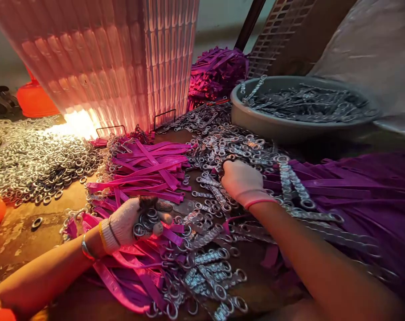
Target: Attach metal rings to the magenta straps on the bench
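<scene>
My left hand, in a pale glove with dark-stained fingers, is turned palm up. Its fingers curl around several metal rings. Under and beyond it lie bright pink flat straps, some joined to rings. My right hand, gloved too, is closed over the heap of metal strips with ring ends. Its fingertips are turned away, so whatever they grip is hidden. More ringed metal strips lie between the hands and toward the table's near edge.
Loose rings form a large pile at left. A grey basin full of metal strips stands at back right. Purple straps cover the right side, and another purple bundle sits behind. A ribbed translucent panel rises at the back, brightly lit below.
</scene>
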`<state>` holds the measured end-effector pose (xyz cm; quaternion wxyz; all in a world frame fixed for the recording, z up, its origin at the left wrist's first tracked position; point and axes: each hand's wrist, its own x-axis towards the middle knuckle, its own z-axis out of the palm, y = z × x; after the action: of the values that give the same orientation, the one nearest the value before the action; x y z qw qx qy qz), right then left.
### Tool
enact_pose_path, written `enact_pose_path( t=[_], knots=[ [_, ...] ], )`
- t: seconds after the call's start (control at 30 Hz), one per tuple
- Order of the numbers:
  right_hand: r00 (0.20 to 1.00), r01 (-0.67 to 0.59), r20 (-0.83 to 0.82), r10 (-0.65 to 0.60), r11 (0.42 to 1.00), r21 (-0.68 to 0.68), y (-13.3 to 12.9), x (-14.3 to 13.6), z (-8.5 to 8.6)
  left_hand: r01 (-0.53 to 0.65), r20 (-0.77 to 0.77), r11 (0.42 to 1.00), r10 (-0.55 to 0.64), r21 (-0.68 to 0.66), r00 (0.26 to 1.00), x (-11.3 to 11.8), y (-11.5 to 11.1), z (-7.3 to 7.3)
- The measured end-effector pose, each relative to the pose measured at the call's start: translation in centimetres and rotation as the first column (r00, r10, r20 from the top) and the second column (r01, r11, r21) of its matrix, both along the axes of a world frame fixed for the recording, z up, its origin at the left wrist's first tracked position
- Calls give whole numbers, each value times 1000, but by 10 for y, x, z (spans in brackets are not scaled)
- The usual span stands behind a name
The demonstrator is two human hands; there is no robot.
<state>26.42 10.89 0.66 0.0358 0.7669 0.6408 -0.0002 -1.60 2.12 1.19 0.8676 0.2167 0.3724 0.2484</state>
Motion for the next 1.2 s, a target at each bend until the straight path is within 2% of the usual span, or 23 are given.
enact_pose_path(
  t=[0.13, 0.23, 0.27, 0.33, 0.4, 0.47, 0.5, 0.53, 0.6, 0.7, 0.77, 0.8, 0.9, 0.97, 1.07, 1.2],
  knots=[
    [996, -8, -93, 16, 996, 88, -12, -2, 9, 35, -120, 992, -20, 124, 993, 1, -11, 7],
    [927, -100, -350, 137, 987, 122, -31, -24, 18, 66, -210, 951, -1, 302, 978, 1, -18, 8],
    [864, -160, -458, 207, 977, 140, -40, -36, 19, 95, -253, 926, 1, 365, 967, 0, -20, 8],
    [675, -273, -671, 307, 949, 160, -62, -62, 18, 178, -351, 874, -9, 453, 936, 0, -23, 7],
    [429, -370, -850, 306, 918, 144, -83, -87, 14, 248, -432, 833, -11, 495, 902, 1, -26, 6],
    [218, -435, -937, 275, 886, 159, -100, -106, 11, 265, -463, 806, 12, 529, 886, 3, -28, 5],
    [156, -451, -951, 267, 876, 172, -105, -111, 10, 263, -462, 794, 25, 548, 887, 5, -28, 5],
    [131, -460, -953, 274, 868, 186, -109, -114, 10, 258, -449, 782, 30, 567, 893, 6, -29, 5],
    [184, -471, -933, 309, 861, 192, -114, -116, 12, 235, -395, 762, 30, 604, 918, 8, -29, 4],
    [382, -487, -845, 375, 859, 162, -119, -113, 17, 183, -299, 741, 26, 646, 954, 9, -31, 2],
    [472, -478, -789, 394, 866, 147, -122, -111, 20, 168, -262, 761, 3, 627, 965, 8, -32, 2],
    [487, -466, -781, 391, 873, 146, -124, -110, 21, 175, -255, 783, -22, 597, 967, 8, -32, 3],
    [449, -396, -818, 361, 900, 180, -125, -107, 18, 165, -229, 872, -62, 461, 971, 5, -32, 7],
    [413, -319, -844, 341, 923, 216, -124, -105, 13, 100, -222, 913, -11, 396, 975, 2, -31, 8],
    [379, -225, -865, 329, 939, 259, -123, -105, 4, 13, -258, 901, 110, 434, 960, -2, -31, 5],
    [347, -240, -872, 345, 932, 273, -127, -103, 1, 106, -375, 852, 111, 512, 920, -6, -35, 4]
  ],
)
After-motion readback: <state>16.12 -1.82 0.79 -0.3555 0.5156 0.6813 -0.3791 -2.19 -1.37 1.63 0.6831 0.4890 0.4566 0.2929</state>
